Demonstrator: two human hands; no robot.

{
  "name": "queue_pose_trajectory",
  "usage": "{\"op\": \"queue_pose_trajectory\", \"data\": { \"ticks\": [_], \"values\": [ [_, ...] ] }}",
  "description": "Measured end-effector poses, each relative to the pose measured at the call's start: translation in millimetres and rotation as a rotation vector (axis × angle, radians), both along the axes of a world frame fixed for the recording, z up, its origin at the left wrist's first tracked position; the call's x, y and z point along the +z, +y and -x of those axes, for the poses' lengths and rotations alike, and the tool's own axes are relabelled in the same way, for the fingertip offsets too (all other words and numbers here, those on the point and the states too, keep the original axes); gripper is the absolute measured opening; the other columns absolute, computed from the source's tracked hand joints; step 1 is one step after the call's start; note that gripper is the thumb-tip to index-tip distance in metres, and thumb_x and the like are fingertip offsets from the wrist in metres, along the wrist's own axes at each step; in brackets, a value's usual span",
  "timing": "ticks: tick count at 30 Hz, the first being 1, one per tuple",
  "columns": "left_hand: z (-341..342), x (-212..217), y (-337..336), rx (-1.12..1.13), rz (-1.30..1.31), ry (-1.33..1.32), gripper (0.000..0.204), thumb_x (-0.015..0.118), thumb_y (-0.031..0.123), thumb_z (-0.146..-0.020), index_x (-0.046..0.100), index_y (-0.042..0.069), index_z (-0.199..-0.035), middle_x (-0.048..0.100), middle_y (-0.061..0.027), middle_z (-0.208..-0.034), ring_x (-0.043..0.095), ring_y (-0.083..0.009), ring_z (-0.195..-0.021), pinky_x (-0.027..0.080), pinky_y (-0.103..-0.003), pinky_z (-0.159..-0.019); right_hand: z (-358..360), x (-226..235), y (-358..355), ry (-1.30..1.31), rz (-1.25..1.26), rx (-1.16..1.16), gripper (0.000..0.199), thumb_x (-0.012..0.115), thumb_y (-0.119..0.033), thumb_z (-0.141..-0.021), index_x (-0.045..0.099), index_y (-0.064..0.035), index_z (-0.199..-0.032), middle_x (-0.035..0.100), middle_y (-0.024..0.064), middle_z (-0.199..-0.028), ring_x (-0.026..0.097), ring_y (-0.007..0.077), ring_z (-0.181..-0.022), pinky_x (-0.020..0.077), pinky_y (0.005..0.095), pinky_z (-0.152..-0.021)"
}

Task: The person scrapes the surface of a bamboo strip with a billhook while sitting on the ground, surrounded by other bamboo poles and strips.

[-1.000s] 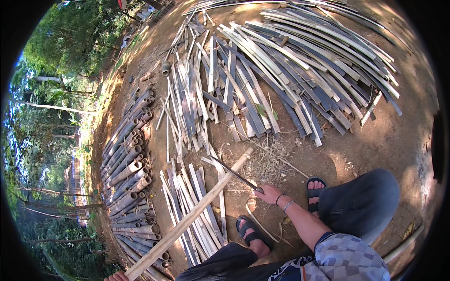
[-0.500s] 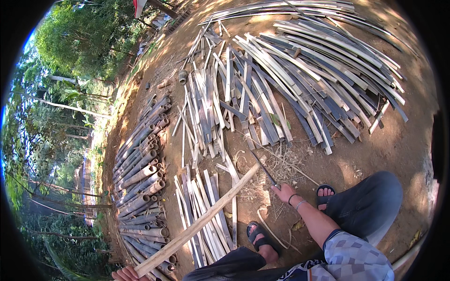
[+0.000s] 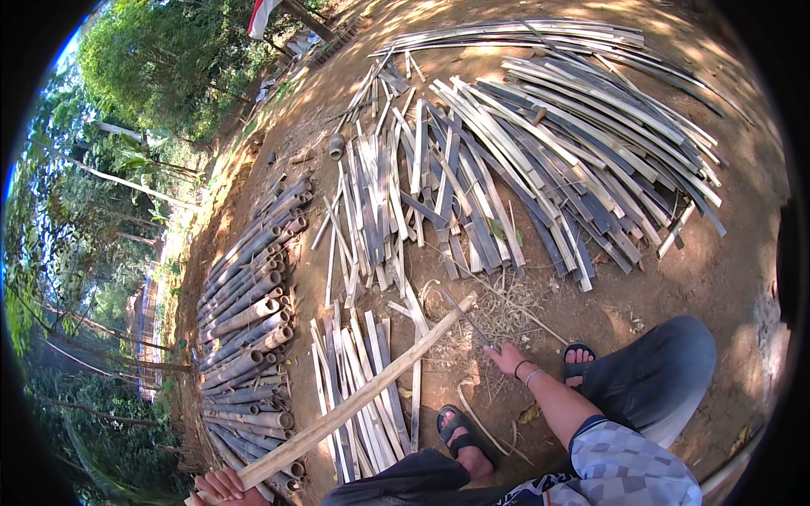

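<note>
A long pale split-bamboo strip (image 3: 363, 395) slants up from the lower left to the middle, across my front. My left hand (image 3: 224, 487) wraps round its near end at the bottom edge. Closed on the handle of a long dark-bladed knife (image 3: 466, 322) is my right hand (image 3: 506, 358); its grip covers most of the handle. The blade points up and left and crosses the strip close to its far end. Whether the edge touches the wood I cannot tell.
Bamboo slats (image 3: 582, 160) lie fanned across the ground, with a shorter bundle (image 3: 363, 388) near my feet. Dark bamboo poles (image 3: 245, 337) are stacked at left. Thin shavings (image 3: 515, 304) lie beyond the knife. My sandalled feet (image 3: 462, 434) stand close below it.
My left hand has come further into view, still round the strip. The knife has shifted slightly left and down, and its blade now lies across the strip's far end.
</note>
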State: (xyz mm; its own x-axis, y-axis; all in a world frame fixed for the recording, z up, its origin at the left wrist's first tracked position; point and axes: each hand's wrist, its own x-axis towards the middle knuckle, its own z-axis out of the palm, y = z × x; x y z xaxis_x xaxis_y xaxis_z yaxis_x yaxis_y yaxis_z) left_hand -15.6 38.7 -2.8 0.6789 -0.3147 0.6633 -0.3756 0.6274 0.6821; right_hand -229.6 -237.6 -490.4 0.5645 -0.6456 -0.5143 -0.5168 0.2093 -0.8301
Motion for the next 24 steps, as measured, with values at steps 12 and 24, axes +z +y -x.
{"op": "queue_pose_trajectory", "data": {
  "ticks": [12, 24],
  "values": [
    [7, 6, 2, -0.060, -0.009, -0.015, 0.040, 0.039, 0.030, -0.096, 0.033, 0.013, -0.061, 0.029, 0.0010, -0.043, 0.024, -0.0083, -0.031, 0.025, -0.021, -0.032, -17, -9, 6, 0.165, 0.066, -0.023, 0.058, 0.050, -0.057, -0.085, 0.066, -0.0012, -0.084, 0.065, 0.0202, -0.079, 0.064, 0.0354, -0.078, 0.0483, 0.0431, -0.073],
    [17, 9, 4, -0.070, 0.000, 0.009, 0.040, 0.040, 0.032, -0.095, 0.032, 0.014, -0.061, 0.029, 0.0016, -0.042, 0.023, -0.0071, -0.030, 0.024, -0.020, -0.032, -7, 11, 27, -0.086, 0.239, 0.088, 0.067, 0.049, -0.060, -0.084, 0.065, 0.0050, -0.087, 0.064, 0.0282, -0.085, 0.062, 0.0421, -0.088, 0.0486, 0.0451, -0.079]
  ]
}}
